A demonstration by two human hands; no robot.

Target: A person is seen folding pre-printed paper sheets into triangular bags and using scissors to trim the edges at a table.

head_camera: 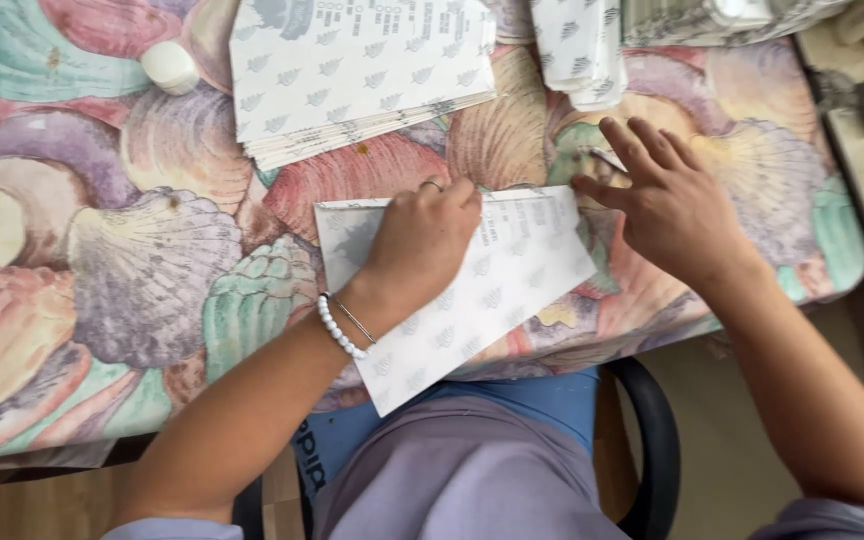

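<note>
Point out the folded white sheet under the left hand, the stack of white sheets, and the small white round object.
folded white sheet (512, 270), head view, bare right part.
stack of white sheets (352, 70), head view, top sheet's middle.
small white round object (169, 67), head view, its top.

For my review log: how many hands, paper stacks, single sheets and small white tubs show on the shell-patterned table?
Hands: 2, left hand and right hand
Paper stacks: 2, large stack and narrow stack
Single sheets: 1, printed sheet under the left hand
Small white tubs: 1, white tub
Total: 6
</note>
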